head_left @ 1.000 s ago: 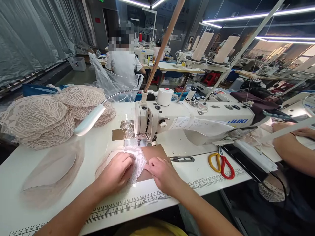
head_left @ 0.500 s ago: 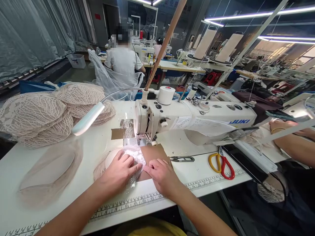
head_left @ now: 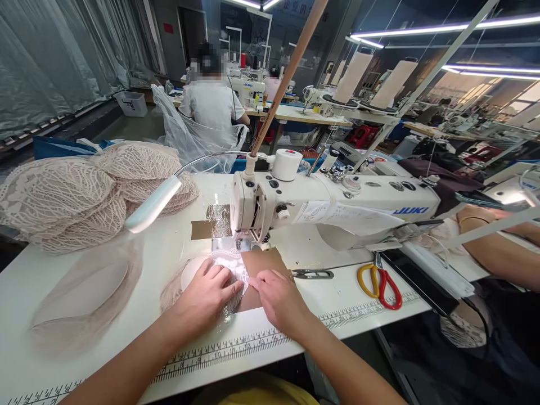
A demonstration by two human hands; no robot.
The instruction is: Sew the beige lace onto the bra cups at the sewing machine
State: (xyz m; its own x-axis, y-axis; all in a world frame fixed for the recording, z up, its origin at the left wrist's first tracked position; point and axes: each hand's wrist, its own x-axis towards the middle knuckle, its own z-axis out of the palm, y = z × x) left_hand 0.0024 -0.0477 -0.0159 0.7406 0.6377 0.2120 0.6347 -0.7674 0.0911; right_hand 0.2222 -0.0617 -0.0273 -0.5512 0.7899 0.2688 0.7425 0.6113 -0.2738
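Note:
A lace-covered bra cup (head_left: 231, 263) lies under the sewing machine's needle area (head_left: 253, 233), brightly lit along its pale lace edge. My left hand (head_left: 207, 289) rests on the cup with its fingers spread and lying on the lace. Against the lace's right edge, the thumb and forefinger of my right hand (head_left: 278, 297) are pinched, the other fingers curled in. A brown card (head_left: 264, 260) lies flat beneath and beside my right hand. What sits under the left palm is hidden.
Beige lace pieces (head_left: 63, 191) are heaped at the left, near a sheer-covered cup (head_left: 84, 287). Thread snips (head_left: 313, 274) and red-yellow scissors (head_left: 390, 289) lie to the right. A lamp (head_left: 154, 203) leans over the table. A co-worker's arm (head_left: 493, 242) is at far right.
My right hand has shifted very slightly, its fingers drawing in more tightly at the lace edge. My left hand and the cup look almost still.

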